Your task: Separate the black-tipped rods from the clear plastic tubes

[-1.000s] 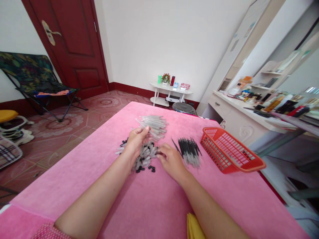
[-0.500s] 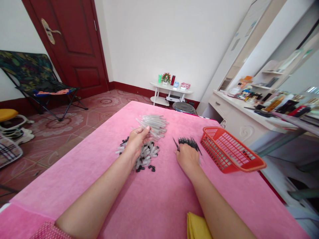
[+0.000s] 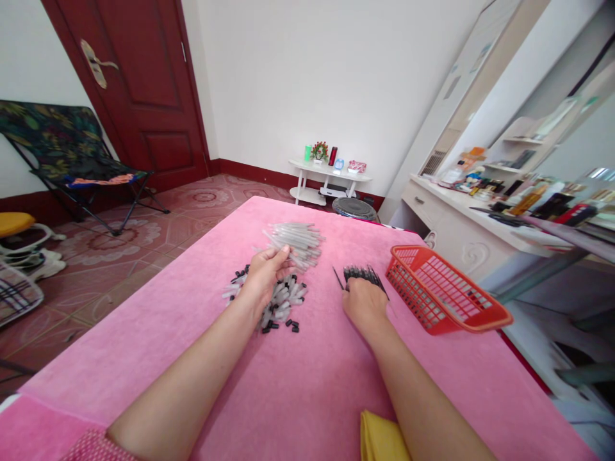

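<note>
My left hand (image 3: 266, 272) is closed, thumb and forefinger pinching what looks like a thin translucent tube at the near edge of a heap of such tubes (image 3: 300, 237). Below and around that hand lies a pile of short clear caps (image 3: 286, 294) mixed with small black plugs (image 3: 292, 326). My right hand (image 3: 365, 301) is curled palm down over the near end of a row of thin dark sticks (image 3: 364, 274). Its fingertips, and whatever they grip, are hidden under it. One single dark stick (image 3: 337, 276) lies slanted just left of the row.
A red plastic basket (image 3: 446, 294) stands at the table's right side, beside the dark sticks. Folded yellow cloth (image 3: 382, 437) lies at the near edge. A pink cloth (image 3: 298, 390) covers the table. To the right is a dresser (image 3: 461, 221) crowded with bottles.
The right hand has shifted very slightly right over the dark sticks, a little apart from the single slanted one. My left hand stays almost where it was.
</note>
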Tool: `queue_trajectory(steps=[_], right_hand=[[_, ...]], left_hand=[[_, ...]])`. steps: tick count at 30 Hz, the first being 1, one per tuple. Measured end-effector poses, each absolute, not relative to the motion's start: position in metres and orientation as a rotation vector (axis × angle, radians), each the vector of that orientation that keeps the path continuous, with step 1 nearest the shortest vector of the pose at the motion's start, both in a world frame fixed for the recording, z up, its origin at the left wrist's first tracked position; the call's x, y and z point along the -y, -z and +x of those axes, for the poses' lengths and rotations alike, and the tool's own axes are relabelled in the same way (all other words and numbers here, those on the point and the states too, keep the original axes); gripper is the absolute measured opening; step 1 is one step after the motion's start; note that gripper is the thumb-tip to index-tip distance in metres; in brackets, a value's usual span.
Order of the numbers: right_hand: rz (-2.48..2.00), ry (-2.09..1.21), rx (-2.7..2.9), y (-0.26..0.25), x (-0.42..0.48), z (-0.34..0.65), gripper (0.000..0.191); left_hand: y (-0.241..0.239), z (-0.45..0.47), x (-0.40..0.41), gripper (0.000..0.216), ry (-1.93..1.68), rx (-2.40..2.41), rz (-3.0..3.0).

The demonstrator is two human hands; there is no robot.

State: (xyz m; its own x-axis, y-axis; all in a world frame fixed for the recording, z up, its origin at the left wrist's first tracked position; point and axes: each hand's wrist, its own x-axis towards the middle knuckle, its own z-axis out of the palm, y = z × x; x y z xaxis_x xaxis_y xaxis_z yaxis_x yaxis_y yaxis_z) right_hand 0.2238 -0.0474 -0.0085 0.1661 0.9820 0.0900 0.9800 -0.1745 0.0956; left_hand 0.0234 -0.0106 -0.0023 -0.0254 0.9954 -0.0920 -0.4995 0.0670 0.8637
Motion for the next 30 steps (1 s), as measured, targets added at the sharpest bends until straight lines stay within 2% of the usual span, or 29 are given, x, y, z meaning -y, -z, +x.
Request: queue_trajectory(steps=[7,13,21,26,30], right_hand=[[2.456,-0.248,-2.183,-0.006,0.055,0.220,0.023],[2.321,0.060,-2.661,-0.034,0.069,0.204,0.019],[2.241,0.111,-2.776,-0.036,0.075,0.197,0.016],[2.225,0.112,-2.762,-0.036,0.075,0.197,0.016],[2.227,0.114,-2.762,-0.040,0.076,0.199,0.015]], left_hand=[[0.003,0.024,0.009,0.021,-1.404,-0.871,0.692],[0.002,0.020,0.008,0.013,-1.445,-0.817,0.571],[0.005,0.017,0.003,0.006,-1.527,-0.789,0.409],[0.004,0.017,0.005,0.009,-1.535,-0.795,0.445],[0.001,0.019,0.009,0.019,-1.470,-0.830,0.627]])
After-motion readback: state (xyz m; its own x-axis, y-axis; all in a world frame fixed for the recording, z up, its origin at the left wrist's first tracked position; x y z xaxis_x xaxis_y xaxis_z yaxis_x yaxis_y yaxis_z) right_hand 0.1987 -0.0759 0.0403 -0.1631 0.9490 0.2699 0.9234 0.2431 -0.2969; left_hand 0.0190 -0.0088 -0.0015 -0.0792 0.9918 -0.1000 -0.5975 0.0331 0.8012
